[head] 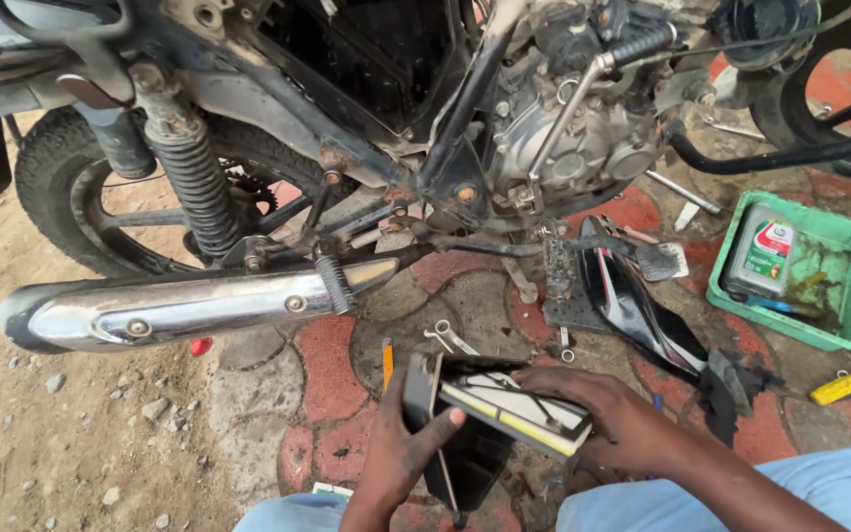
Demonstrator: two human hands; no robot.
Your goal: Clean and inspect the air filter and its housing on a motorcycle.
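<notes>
Here, what is seen from the head camera:

- The left hand point(401, 448) grips the black box point(455, 443), a plastic housing; the thumb lies on its upper edge and the fingers are closed around its side.
- The right hand point(608, 414) holds the filter point(514, 409), fingers closed over its far end.
- The filter is a flat rectangular piece with a black top, a white body and a yellow band along the lower edge. It is tilted, and its left end sits in the opening of the black box.
- Both things are held low in the middle of the view, above the paved ground point(332, 365) of red and grey stones, between the person's knees in light blue trousers point(819, 488).
- Just behind stands a motorcycle point(376, 118) with a chrome exhaust pipe point(179, 310) and a bare engine point(573, 138).
- A wrench point(450, 338) lies on the ground near the box.
- To the right stands a green tray point(844, 296) with an oil bottle point(760, 251) inside; a yellow screwdriver point(849, 384) lies near it.
</notes>
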